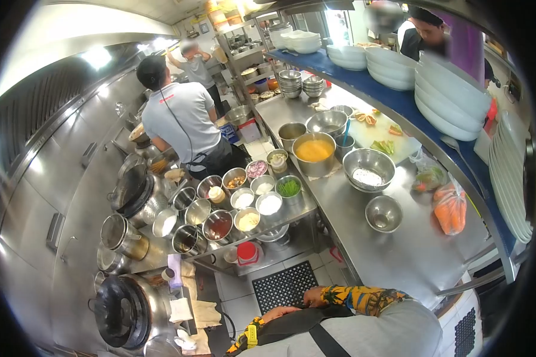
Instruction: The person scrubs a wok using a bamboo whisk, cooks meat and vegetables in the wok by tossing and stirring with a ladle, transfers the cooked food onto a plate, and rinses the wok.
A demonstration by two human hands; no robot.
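Both my hands are low in the head view, in front of my body at waist height. My left hand (pixel 279 313) lies against my dark apron (pixel 304 322), its fingers mostly hidden, so I cannot tell whether it is open. My right hand (pixel 314 297) is by the apron's upper edge with its fingers curled; what is in them, if anything, I cannot make out. Patterned yellow-and-black sleeves cover both forearms. Beneath the hands, a black perforated mat (pixel 285 287) lies on the tiled floor. Neither hand touches the counters.
To the right, a steel counter (pixel 345 238) bears metal bowls (pixel 368 169), a pot of orange liquid (pixel 314 150) and bagged carrots (pixel 449 209). Ingredient containers (pixel 218 225) crowd the middle table. Woks (pixel 122 312) line the left. A person (pixel 181 116) stands ahead; others are farther back.
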